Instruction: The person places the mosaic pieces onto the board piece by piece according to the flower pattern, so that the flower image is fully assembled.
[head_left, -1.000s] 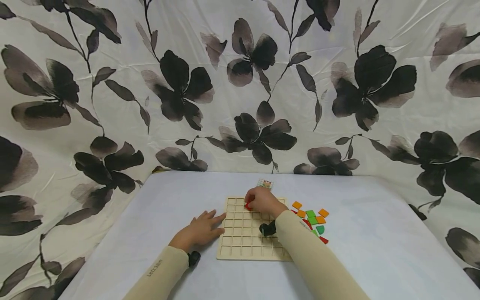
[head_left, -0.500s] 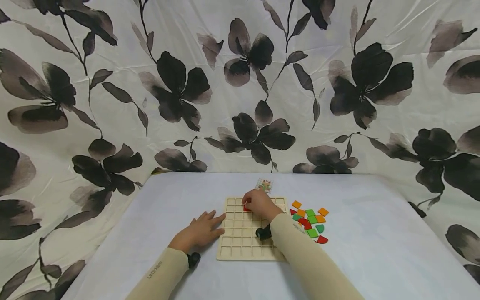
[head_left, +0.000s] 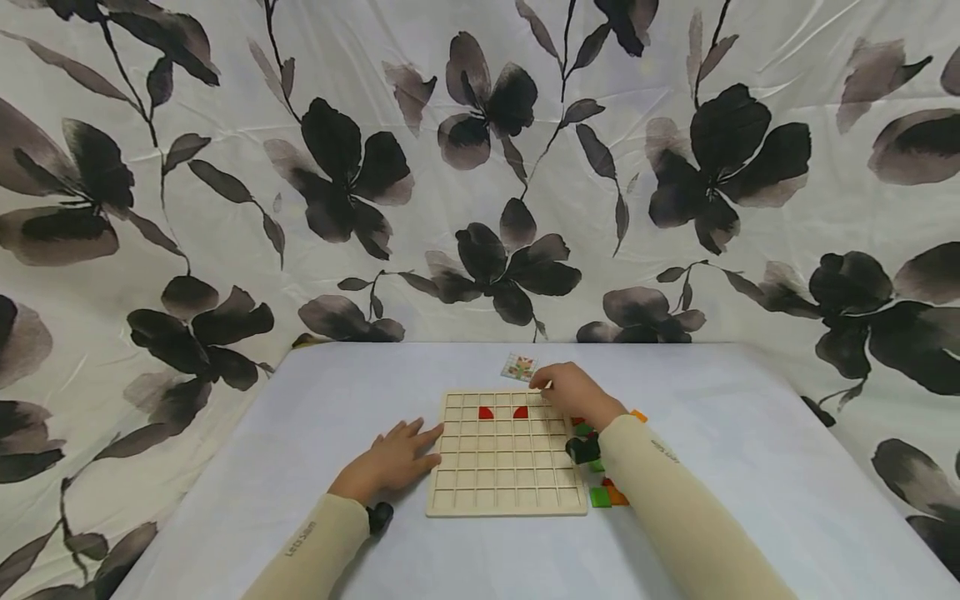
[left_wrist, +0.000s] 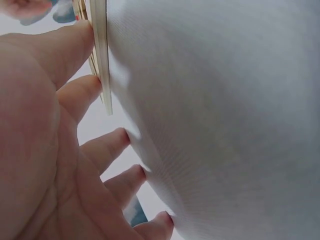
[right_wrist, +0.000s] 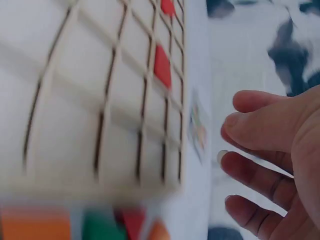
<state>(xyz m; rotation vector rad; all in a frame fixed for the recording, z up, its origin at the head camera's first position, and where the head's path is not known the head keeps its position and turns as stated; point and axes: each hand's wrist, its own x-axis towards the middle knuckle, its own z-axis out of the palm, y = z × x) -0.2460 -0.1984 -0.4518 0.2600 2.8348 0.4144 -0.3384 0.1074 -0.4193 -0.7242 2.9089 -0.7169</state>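
From the head camera, my left hand (head_left: 386,463) lies with fingers spread at the left edge of a wooden grid board (head_left: 502,479) on a white table (head_left: 322,392). My right hand (head_left: 573,392) hovers at the board's far right corner, near a picture card (head_left: 519,367). Two red pieces (head_left: 486,413) sit in separate squares; green pieces (head_left: 600,497) and orange pieces (head_left: 617,497) lie right of the board, partly behind my sleeve (head_left: 682,500). From the left wrist, my thumb (left_wrist: 75,45) and forefinger (left_wrist: 87,92) touch the board's side, gripping nothing. From the right wrist, my fingers (right_wrist: 257,175) bend loosely, the hold slack and empty.
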